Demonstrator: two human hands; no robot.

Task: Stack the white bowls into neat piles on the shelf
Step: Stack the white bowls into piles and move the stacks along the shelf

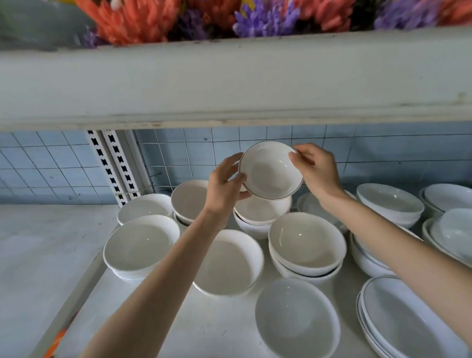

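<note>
A small white bowl with a thin dark rim line [270,170] is held tilted toward me above the back of the white shelf [217,334]. My left hand [225,185] grips its left edge and my right hand [316,170] pinches its right edge. Directly under it sits a short pile of white bowls [262,216]. Several more white bowls stand around: a two-bowl pile [306,246], a single bowl [229,266] partly under my left forearm, one at front [297,320], and others at left [141,244].
The upper shelf's thick edge [222,79] hangs low overhead with artificial flowers [245,7] on it. Shallow plates and dishes [407,323] fill the right side. A slotted upright post [113,165] and blue tiled wall [32,165] stand behind.
</note>
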